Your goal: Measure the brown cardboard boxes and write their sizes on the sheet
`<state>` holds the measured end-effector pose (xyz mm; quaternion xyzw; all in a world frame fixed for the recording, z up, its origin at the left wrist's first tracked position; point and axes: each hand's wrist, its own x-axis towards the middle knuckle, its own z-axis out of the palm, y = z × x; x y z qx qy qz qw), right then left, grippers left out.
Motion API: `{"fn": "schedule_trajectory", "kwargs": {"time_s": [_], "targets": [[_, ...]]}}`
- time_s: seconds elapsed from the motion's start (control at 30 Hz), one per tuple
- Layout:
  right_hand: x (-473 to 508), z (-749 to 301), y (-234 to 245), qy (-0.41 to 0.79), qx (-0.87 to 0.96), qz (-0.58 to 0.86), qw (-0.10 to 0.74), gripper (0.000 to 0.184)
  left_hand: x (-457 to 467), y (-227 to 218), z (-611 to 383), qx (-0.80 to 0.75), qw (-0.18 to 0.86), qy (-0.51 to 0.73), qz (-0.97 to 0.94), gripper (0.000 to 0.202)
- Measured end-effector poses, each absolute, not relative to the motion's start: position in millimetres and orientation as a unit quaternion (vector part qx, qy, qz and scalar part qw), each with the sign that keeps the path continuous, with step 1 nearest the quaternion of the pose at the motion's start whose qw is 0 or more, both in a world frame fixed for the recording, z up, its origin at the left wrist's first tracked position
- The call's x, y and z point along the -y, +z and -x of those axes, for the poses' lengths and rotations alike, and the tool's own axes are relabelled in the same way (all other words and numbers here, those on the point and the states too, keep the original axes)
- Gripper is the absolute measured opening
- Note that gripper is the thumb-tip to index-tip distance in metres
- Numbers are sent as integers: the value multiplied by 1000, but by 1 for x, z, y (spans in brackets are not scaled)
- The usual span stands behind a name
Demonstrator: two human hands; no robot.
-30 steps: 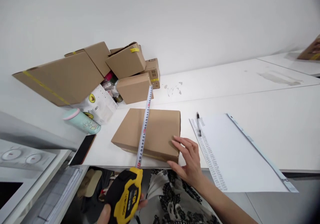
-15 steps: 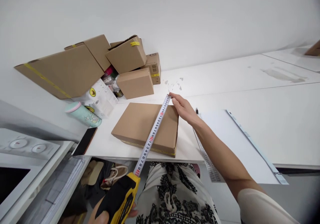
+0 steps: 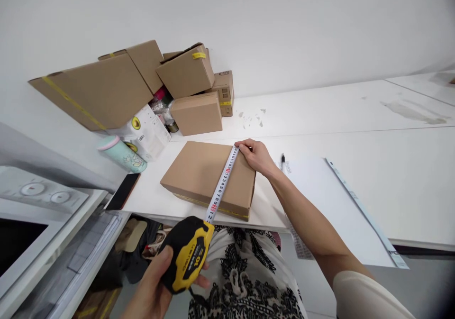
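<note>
My left hand (image 3: 156, 274) is wrapped round a black and yellow tape measure (image 3: 188, 255) in front of the table edge. Its white blade (image 3: 223, 180) runs out across the top of a closed cardboard box (image 3: 197, 169) lying flat on the table. At the box's far edge, my right hand (image 3: 256, 155) pinches the blade's end between thumb and fingers. Yellow tape shows along the box's near side. The blade's numbers face up, with red marks at the tens.
Several cardboard boxes (image 3: 117, 84) are stacked at the back left, beside a mint tumbler (image 3: 124, 155) and a black phone (image 3: 123, 192). A large white sheet (image 3: 334, 210) and a pen (image 3: 283, 160) lie right. A white appliance with knobs (image 3: 39, 191) stands at left.
My left hand has brought the tape measure up and closer to the box, so less blade is out. My right hand has drawn the blade's end down onto the box's far edge.
</note>
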<state>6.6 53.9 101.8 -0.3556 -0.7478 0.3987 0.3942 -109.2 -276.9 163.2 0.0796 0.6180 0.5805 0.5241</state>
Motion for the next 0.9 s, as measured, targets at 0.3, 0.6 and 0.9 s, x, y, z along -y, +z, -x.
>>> {"fn": "schedule_trajectory", "kwargs": {"time_s": [0.3,0.6,0.9], "targets": [[-55,-6,97,378,754,352,405,27,235,146,120,-544,523,640,-147,52],[-52,-6,100,364,759,358,405,27,221,148,111,-563,492,648,-144,55],[-51,-7,100,363,756,352,415,28,225,152,101,-610,436,645,-148,71]]}}
